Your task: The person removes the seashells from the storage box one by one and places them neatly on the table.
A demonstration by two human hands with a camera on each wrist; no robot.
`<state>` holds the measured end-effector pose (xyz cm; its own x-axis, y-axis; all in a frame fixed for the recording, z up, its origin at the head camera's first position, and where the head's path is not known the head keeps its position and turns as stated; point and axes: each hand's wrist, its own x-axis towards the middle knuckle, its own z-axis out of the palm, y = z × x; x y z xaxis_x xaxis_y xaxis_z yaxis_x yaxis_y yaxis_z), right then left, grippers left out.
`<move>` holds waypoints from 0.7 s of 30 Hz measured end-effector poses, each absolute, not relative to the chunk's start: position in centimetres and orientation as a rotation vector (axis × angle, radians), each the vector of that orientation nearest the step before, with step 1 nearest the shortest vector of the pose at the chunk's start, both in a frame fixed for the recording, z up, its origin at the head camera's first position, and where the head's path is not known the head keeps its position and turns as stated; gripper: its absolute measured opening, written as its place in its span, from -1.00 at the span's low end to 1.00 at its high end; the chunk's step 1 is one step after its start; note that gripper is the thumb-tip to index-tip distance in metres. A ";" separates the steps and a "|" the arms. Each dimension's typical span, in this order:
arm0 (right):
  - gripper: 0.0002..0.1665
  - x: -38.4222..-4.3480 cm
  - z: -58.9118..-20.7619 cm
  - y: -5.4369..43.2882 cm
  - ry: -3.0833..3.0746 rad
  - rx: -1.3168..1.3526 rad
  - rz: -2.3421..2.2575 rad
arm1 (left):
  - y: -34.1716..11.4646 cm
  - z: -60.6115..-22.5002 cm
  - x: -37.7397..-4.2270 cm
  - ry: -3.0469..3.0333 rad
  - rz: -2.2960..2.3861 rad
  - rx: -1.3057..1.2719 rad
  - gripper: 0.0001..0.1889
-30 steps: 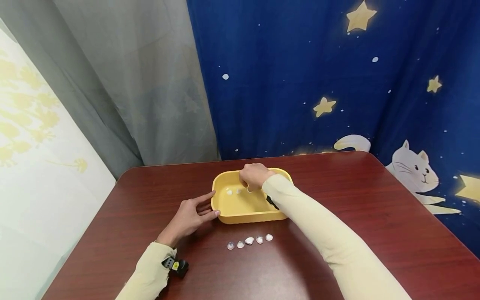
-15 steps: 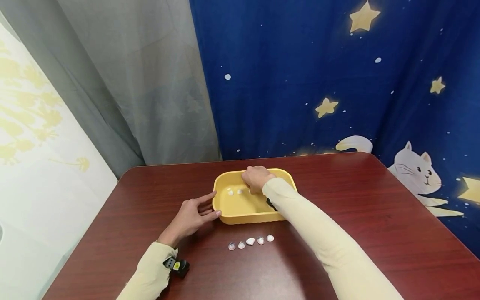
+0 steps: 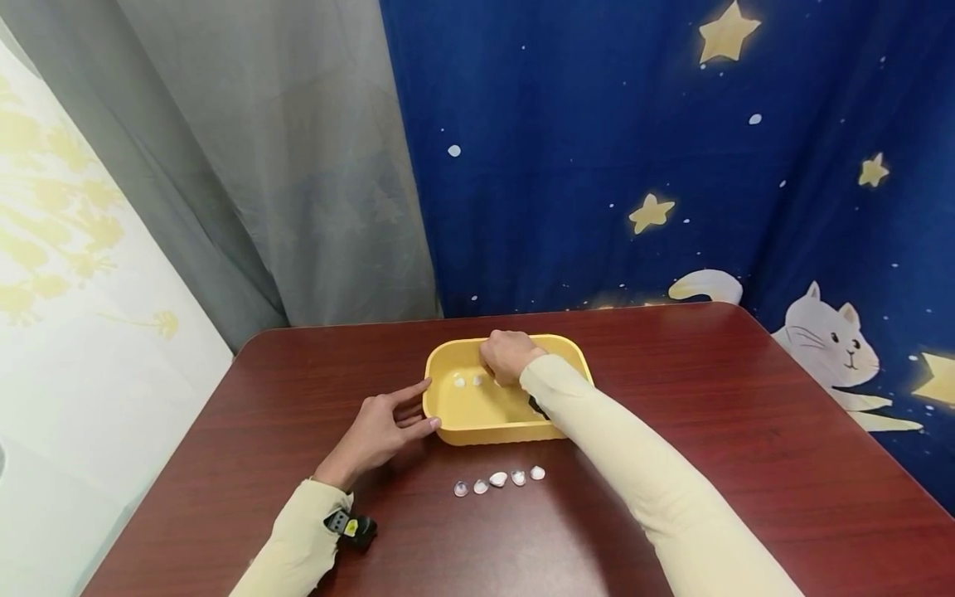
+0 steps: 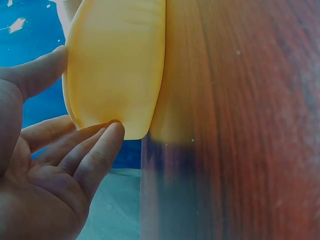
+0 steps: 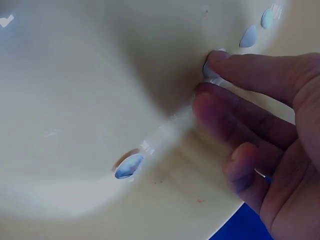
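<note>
A yellow plastic tub (image 3: 477, 435) with rounded corners stands on the table. My left hand (image 3: 376, 431) holds its left end; in the left wrist view the thumb meets the rim and the fingers bear on the end wall (image 4: 115, 65). My right hand (image 3: 511, 355) reaches down into the tub. There its thumb and index finger pinch a small seashell (image 5: 208, 67) against the tub floor, the other fingers curled. Two pale shells (image 5: 248, 36) lie beyond the thumb, and a bluish shell (image 5: 130, 166) lies on the other side. The sleeve and hand hide the tub's right part in the head view.
Several seashells (image 3: 498, 479) form a row on the red-brown table (image 3: 731, 414) in front of the tub. Behind the far table edge hang a grey curtain (image 3: 328, 166) and a blue curtain (image 3: 567, 166) with stars. A white wall panel (image 3: 82, 373) is at left.
The right hand has sunk slightly deeper into the tub, and its fingers now cover more of the third shell. The left hand keeps its hold; the head view has shifted slightly.
</note>
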<state>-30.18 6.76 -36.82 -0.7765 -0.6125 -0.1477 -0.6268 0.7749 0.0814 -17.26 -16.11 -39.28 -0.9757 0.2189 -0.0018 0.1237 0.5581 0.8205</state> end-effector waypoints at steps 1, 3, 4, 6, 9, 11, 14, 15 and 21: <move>-0.62 -30.2 -36.8 6.8 2.852 -0.997 0.187 | -16.1 -39.3 -17.3 2.679 1.403 0.297 -0.21; -0.61 -30.2 -36.8 6.8 2.850 -1.000 0.176 | -16.2 -39.3 -17.3 2.681 1.402 0.297 -0.21; -0.60 -30.2 -36.8 6.8 2.847 -1.002 0.172 | -16.2 -39.3 -17.4 2.684 1.398 0.299 -0.21; -0.59 -30.1 -36.7 6.8 2.843 -1.016 0.171 | -16.2 -39.3 -17.4 2.686 1.394 0.295 -0.21; -0.60 -30.0 -36.7 6.7 2.844 -1.034 0.185 | -16.3 -39.4 -17.4 2.689 1.394 0.292 -0.21; -0.61 -30.0 -36.6 6.7 2.850 -1.035 0.207 | -16.3 -39.4 -17.3 2.684 1.399 0.290 -0.21; -0.65 -29.9 -36.5 6.6 2.853 -1.023 0.243 | -16.2 -39.4 -17.3 2.678 1.403 0.292 -0.21; -0.67 -29.9 -36.5 6.6 2.854 -1.018 0.254 | -16.2 -39.3 -17.3 2.676 1.404 0.293 -0.21; -0.73 -29.9 -36.4 6.5 2.856 -0.988 0.271 | -16.2 -39.4 -17.3 2.670 1.415 0.303 -0.21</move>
